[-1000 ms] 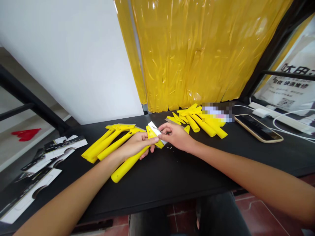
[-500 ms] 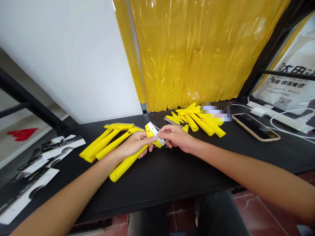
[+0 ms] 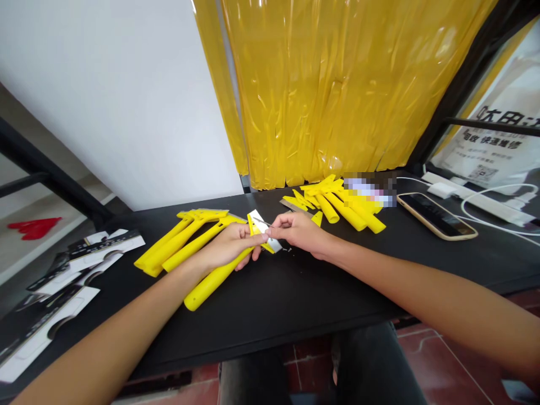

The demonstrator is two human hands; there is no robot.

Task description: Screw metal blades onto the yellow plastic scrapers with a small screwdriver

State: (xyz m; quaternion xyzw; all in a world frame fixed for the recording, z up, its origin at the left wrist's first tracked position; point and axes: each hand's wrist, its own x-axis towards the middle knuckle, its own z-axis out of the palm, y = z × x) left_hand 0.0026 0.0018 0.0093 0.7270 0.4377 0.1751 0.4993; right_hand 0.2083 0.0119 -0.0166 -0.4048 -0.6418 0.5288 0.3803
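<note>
My left hand (image 3: 236, 242) is closed round a yellow scraper (image 3: 208, 286), gripping it near its head. The handle slants toward me, and a shiny metal blade (image 3: 275, 245) lies across the head. At the blade, my right hand (image 3: 295, 229) pinches a thin metal rod (image 3: 260, 222) between thumb and fingers; its tip reaches over the scraper's head. Small bits that look like screws (image 3: 287, 250) lie on the black table beside the blade. Left of my left hand lie several yellow scrapers (image 3: 181, 244) with blades on their heads.
More yellow handles (image 3: 346, 211) are piled at the back, with small yellow pieces and a loose blade (image 3: 291, 205) close by. Printed cards (image 3: 80, 287) lie at the left. A phone (image 3: 439, 216), white cables and a power strip (image 3: 476, 197) sit at the right.
The thin rod has changed its angle slightly over the blade, and my right hand has shifted a little left. My left hand keeps its hold on the scraper.
</note>
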